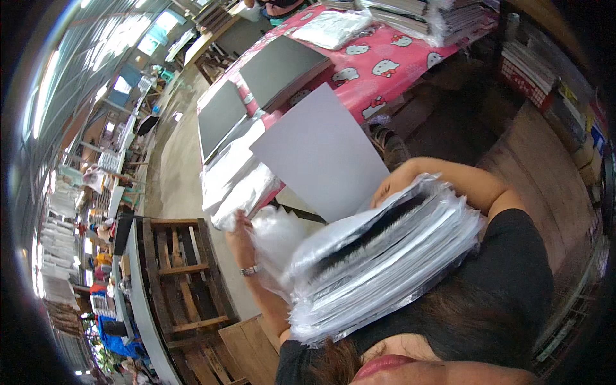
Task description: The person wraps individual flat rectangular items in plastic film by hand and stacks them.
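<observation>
A thick stack of clear plastic bags [398, 263] with dark and white layers between them leans against my chest, inside my bent right arm. My right hand [390, 185] is closed at the stack's far edge, its fingers partly hidden. It meets the lower edge of a large white sheet [324, 151], which stands tilted in front of the table. My left hand [240, 226], with a watch on the wrist, is closed on a crumpled clear plastic bag [277, 239] beside the stack. That bag is smeared by motion.
A table with a pink patterned cloth [385, 72] holds two dark grey board stacks [282, 67], white plastic packets [239, 176] and paper bundles [398, 18]. Wooden pallets [186, 276] lie at the left. A red crate [523, 77] stands far right.
</observation>
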{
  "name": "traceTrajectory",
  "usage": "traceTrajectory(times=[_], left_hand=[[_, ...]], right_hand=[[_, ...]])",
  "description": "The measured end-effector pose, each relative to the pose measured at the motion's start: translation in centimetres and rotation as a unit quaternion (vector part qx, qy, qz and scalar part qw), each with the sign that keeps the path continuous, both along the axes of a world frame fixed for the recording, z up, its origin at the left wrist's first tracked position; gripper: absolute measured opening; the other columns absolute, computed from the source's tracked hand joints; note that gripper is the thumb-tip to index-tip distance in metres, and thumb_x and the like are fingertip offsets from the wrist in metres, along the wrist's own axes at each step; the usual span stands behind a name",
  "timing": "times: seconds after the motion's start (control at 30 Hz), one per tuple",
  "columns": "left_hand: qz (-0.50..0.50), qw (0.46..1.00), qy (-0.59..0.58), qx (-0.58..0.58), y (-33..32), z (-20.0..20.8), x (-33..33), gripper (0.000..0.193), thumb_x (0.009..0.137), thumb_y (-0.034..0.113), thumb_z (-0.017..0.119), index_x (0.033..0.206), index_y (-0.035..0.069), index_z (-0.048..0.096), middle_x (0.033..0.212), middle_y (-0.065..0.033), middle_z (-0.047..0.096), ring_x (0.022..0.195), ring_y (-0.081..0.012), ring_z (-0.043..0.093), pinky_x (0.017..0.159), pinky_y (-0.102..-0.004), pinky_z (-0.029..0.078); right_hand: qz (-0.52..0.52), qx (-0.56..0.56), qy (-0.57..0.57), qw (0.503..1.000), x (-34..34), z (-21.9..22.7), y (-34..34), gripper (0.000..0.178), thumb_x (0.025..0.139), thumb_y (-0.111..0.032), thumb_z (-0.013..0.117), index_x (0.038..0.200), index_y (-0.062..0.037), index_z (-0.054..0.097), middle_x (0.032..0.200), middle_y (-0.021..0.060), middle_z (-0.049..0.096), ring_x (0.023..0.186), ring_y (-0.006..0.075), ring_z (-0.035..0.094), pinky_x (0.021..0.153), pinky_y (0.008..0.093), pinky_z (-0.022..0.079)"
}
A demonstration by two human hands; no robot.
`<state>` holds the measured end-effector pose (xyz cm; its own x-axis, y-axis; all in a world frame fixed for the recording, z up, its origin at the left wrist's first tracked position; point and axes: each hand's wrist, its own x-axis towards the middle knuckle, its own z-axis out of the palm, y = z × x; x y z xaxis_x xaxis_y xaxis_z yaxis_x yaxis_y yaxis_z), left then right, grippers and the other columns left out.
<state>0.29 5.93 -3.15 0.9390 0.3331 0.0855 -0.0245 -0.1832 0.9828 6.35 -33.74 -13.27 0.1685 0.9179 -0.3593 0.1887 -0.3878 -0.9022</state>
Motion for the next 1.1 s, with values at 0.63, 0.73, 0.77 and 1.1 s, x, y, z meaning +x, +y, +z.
traceTrajectory(times=[0.63, 0.73, 0.77, 1.1], left_hand=[[-0.218, 0.952, -0.122, -0.176, -12.6, 6.4, 4.2, 0.058, 0.07, -0.009, 0.063, 0.125, 0.0, 0.046, 0.113, -0.0172, 0.059, 0.105, -0.0228, 0.057, 0.093, -0.0314, 0.044], [-0.173, 0.967, -0.127, -0.135, -12.9, 6.2, 4.6, 0.051, 0.075, -0.01, 0.062, 0.123, -0.001, 0.047, 0.097, -0.0104, 0.064, 0.088, -0.0166, 0.062, 0.08, -0.0261, 0.049], [-0.17, 0.968, -0.123, -0.139, -12.9, 5.9, 4.7, 0.05, 0.075, -0.009, 0.063, 0.122, -0.001, 0.048, 0.095, -0.0095, 0.063, 0.085, -0.0155, 0.062, 0.078, -0.026, 0.049], [-0.197, 0.949, -0.086, -0.232, -11.4, 3.6, 7.8, 0.029, 0.086, 0.017, 0.063, 0.109, 0.0, 0.056, 0.087, -0.004, 0.062, 0.074, -0.0108, 0.058, 0.061, -0.0246, 0.047]], right_hand=[[-0.294, 0.313, -0.31, 0.848, 5.9, 16.6, 7.6, 0.017, 0.079, -0.013, 0.069, 0.089, -0.0005, 0.065, 0.082, 0.0076, 0.066, 0.076, 0.0113, 0.06, 0.071, 0.0275, 0.047], [-0.354, 0.278, -0.296, 0.842, 6.7, 16.5, 7.6, 0.015, 0.079, -0.012, 0.069, 0.08, 0.0006, 0.062, 0.07, 0.0051, 0.063, 0.067, 0.0115, 0.057, 0.065, 0.0265, 0.044], [-0.366, 0.286, -0.297, 0.834, 6.6, 16.4, 7.8, 0.015, 0.08, -0.014, 0.069, 0.081, 0.0001, 0.062, 0.075, 0.0062, 0.062, 0.07, 0.012, 0.057, 0.066, 0.0269, 0.045], [-0.334, 0.358, -0.524, 0.697, 3.1, 13.7, 11.1, 0.056, 0.071, -0.021, 0.076, 0.115, -0.0075, 0.044, 0.111, 0.0161, 0.051, 0.11, 0.0334, 0.05, 0.09, 0.04, 0.043]])
